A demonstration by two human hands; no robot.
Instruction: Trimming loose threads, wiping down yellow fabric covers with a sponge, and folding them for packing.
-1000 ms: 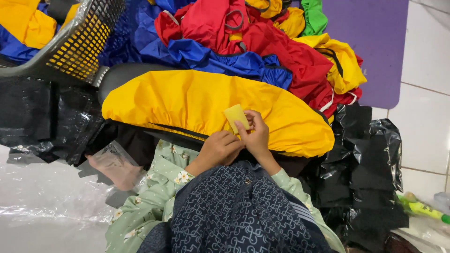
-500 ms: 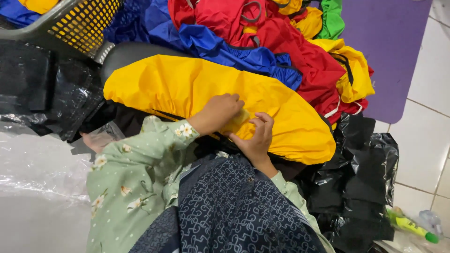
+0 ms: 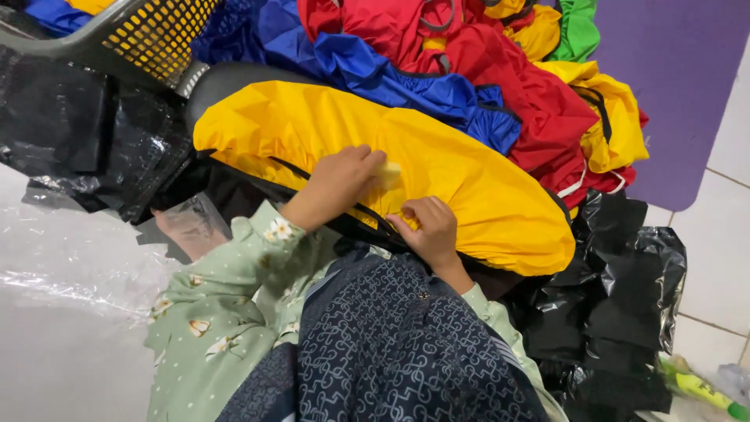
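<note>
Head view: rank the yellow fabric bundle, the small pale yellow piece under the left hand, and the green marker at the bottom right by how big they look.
1. Yellow fabric bundle, by far the largest.
2. Green marker, partly cut off by the frame edge.
3. Small pale yellow piece, mostly covered by the left hand, so its full size is unsure; ranks 2 and 3 could swap.

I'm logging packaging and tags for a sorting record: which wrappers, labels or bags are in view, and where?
Small pale yellow tag: under the left hand, on the yellow garment.
Clear plastic wrap: lower left, crinkled, see-through.
Black plastic bags: right, glossy, crumpled.
More black plastic: upper left, below the basket.
</note>
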